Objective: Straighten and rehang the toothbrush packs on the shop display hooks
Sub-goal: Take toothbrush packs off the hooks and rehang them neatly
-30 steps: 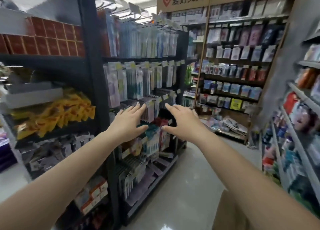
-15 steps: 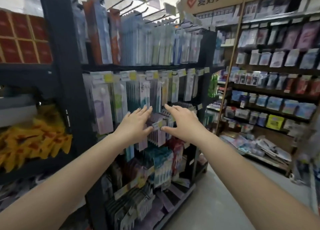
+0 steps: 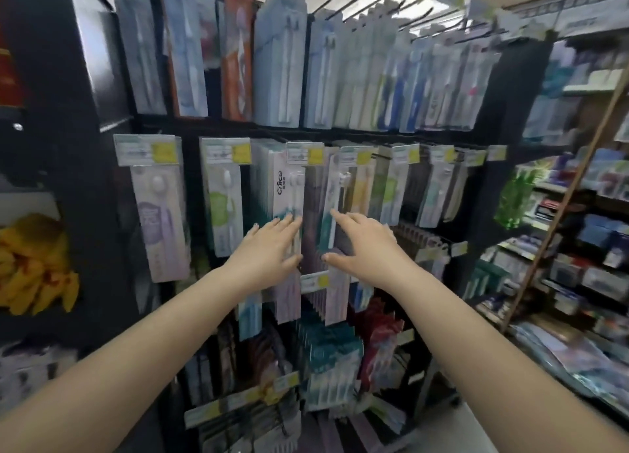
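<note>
I stand close to a black display rack [image 3: 85, 139] in a shop aisle, its hooks crowded with hanging toothbrush packs in three rows, yellow price tags [image 3: 315, 154] clipped along the middle row. My left hand [image 3: 272, 245] lies flat and spread against the white pack marked "Cnice" [image 3: 284, 193], gripping nothing. My right hand [image 3: 360, 245] is spread too, fingertips at the teal-edged pack [image 3: 328, 221] just beside it; I cannot tell whether it touches. To my right run wooden-framed shelves [image 3: 558, 234] of blurred small goods, and pale shiny floor [image 3: 452, 428] shows below
</note>
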`<state>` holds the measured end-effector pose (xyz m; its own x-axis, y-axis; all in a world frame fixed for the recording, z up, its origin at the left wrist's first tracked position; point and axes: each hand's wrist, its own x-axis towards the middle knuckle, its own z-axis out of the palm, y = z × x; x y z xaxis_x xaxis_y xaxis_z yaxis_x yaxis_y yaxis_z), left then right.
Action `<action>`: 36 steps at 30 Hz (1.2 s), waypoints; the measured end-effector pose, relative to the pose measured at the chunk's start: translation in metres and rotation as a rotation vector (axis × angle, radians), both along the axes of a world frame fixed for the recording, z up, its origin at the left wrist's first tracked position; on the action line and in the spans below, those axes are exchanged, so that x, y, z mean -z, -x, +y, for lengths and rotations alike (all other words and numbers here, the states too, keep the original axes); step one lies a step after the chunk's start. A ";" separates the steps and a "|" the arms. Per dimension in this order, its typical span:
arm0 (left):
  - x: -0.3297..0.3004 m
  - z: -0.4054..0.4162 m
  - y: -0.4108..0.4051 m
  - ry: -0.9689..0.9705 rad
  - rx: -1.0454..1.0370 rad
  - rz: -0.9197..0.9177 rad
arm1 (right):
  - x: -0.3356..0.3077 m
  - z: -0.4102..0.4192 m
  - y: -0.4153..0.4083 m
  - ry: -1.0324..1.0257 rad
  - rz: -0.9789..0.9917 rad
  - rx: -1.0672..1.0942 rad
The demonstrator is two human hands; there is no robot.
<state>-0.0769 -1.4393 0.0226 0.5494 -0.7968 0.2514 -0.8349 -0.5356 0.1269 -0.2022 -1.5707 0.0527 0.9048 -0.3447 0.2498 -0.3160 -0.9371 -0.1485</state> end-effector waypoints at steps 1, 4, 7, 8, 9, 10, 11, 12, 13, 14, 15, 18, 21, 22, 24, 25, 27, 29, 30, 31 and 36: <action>0.001 -0.005 -0.004 -0.001 -0.016 0.006 | 0.001 -0.008 -0.007 -0.008 0.001 -0.024; 0.003 -0.015 -0.017 -0.010 -0.064 0.021 | 0.004 -0.026 -0.031 -0.019 0.003 -0.090; 0.004 -0.025 -0.033 -0.001 -0.100 0.015 | 0.009 -0.040 -0.057 -0.011 -0.012 -0.134; 0.005 -0.029 -0.038 0.004 -0.106 0.012 | 0.011 -0.044 -0.065 -0.018 -0.015 -0.145; 0.005 -0.032 -0.044 0.011 -0.109 0.012 | 0.012 -0.047 -0.073 -0.028 -0.016 -0.157; 0.006 -0.035 -0.049 0.017 -0.110 0.011 | 0.014 -0.049 -0.079 -0.036 -0.017 -0.168; 0.007 -0.038 -0.054 0.025 -0.108 0.010 | 0.015 -0.051 -0.086 -0.036 -0.018 -0.179; 0.007 -0.040 -0.059 0.035 -0.104 0.009 | 0.015 -0.053 -0.092 -0.028 -0.019 -0.190; 0.006 -0.042 -0.063 0.050 -0.101 0.010 | 0.014 -0.053 -0.098 -0.019 -0.023 -0.202; 0.006 -0.042 -0.067 0.067 -0.098 0.010 | 0.014 -0.053 -0.103 -0.011 -0.037 -0.220; 0.005 -0.043 -0.069 0.087 -0.096 0.008 | 0.013 -0.053 -0.109 -0.006 -0.060 -0.242; 0.003 -0.041 -0.072 0.136 -0.081 -0.009 | 0.010 -0.047 -0.121 -0.021 -0.139 -0.299; 0.002 -0.034 -0.072 0.163 -0.072 -0.023 | 0.008 -0.038 -0.130 -0.036 -0.158 -0.356; 0.002 -0.031 -0.073 0.186 -0.073 -0.020 | 0.007 -0.035 -0.133 -0.040 -0.160 -0.378; 0.003 -0.022 -0.075 0.256 -0.082 -0.027 | 0.005 -0.029 -0.141 -0.048 -0.186 -0.426; 0.003 -0.017 -0.076 0.293 -0.095 -0.035 | 0.004 -0.026 -0.144 -0.057 -0.205 -0.446; 0.004 -0.008 -0.078 0.357 -0.135 -0.044 | 0.003 -0.019 -0.150 -0.078 -0.228 -0.479; 0.007 0.001 -0.080 0.396 -0.180 -0.055 | 0.002 -0.011 -0.155 -0.081 -0.227 -0.505; 0.008 0.005 -0.081 0.413 -0.203 -0.064 | 0.001 -0.007 -0.158 -0.085 -0.225 -0.515; 0.010 0.009 -0.083 0.430 -0.220 -0.074 | 0.002 -0.005 -0.160 -0.090 -0.225 -0.520; 0.012 0.013 -0.089 0.485 -0.304 -0.250 | 0.004 -0.005 -0.164 -0.052 -0.241 -0.479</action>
<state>0.0119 -1.4260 0.0110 0.6115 -0.3771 0.6956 -0.6901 -0.6843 0.2358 -0.0386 -1.5754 0.0491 0.8829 0.0754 0.4634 0.1939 -0.9575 -0.2136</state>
